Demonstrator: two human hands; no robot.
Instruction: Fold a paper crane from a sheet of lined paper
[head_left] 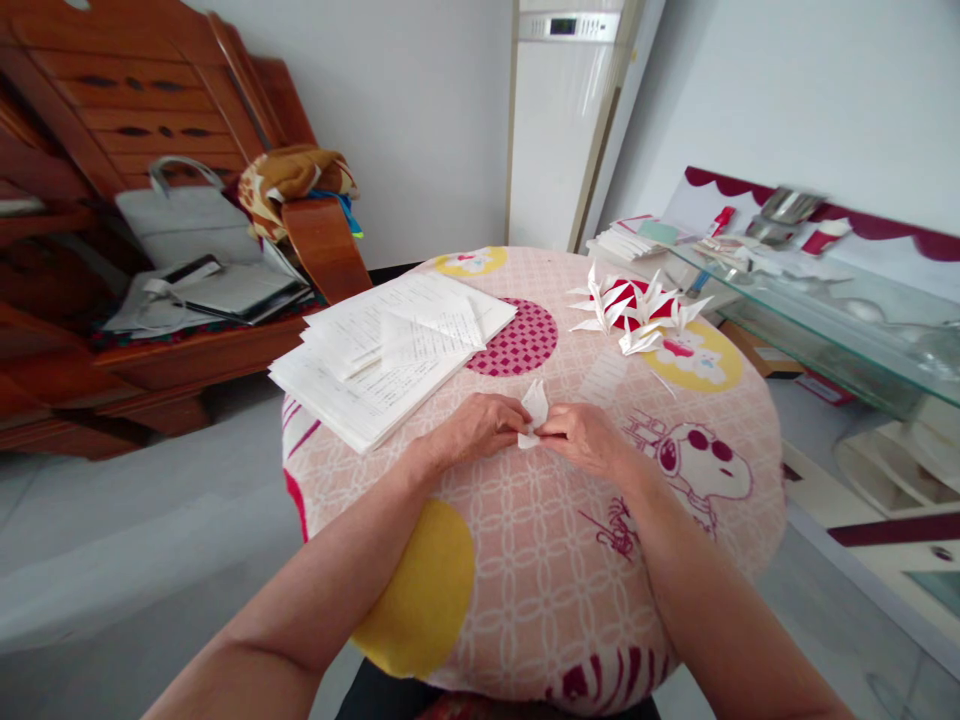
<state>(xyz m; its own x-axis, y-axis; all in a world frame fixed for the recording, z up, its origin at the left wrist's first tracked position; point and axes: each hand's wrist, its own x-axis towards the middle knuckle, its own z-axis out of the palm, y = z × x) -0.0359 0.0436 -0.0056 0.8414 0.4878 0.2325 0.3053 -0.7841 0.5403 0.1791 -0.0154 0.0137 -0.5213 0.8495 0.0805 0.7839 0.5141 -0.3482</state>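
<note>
A small piece of folded white paper stands between my two hands, over the middle of the round table. My left hand pinches its left side with thumb and fingers. From the right, my right hand closes on the other side, low down. The paper has a pointed top, and my fingers hide parts of its lower edge. Farther back on the right lie several folded white paper cranes. Beyond my left hand is a stack of written paper sheets, with a loose folded sheet on top.
A patterned pink cloth covers the table. On the right stands a glass shelf holding papers, a metal container and a cup. To the left, a wooden bench bears a grey bag and folded cloth. A tall white cabinet-like unit stands behind.
</note>
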